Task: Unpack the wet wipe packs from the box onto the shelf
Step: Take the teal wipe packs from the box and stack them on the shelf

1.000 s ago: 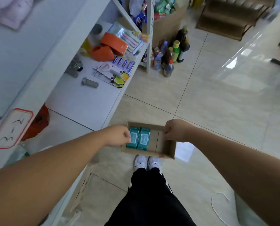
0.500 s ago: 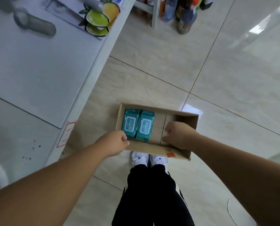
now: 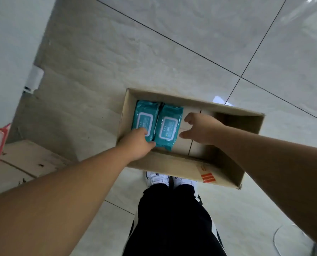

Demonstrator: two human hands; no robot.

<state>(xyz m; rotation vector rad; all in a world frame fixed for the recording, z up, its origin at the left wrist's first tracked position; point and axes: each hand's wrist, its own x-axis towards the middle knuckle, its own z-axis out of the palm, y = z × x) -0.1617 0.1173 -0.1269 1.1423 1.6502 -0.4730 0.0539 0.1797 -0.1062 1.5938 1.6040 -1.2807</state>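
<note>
Open cardboard box on tiled floor; at its left end, side by side, the left wet wipe pack and right wet wipe pack, teal, white lid labels unreadable; left hand grips the left pack's near end; right hand, fingers spread, holds nothing; orange print on the box wall illegible.

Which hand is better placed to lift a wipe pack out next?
Left hand: its fingers curl round the near end of the left pack. The right hand hovers open beside the right pack.
</note>
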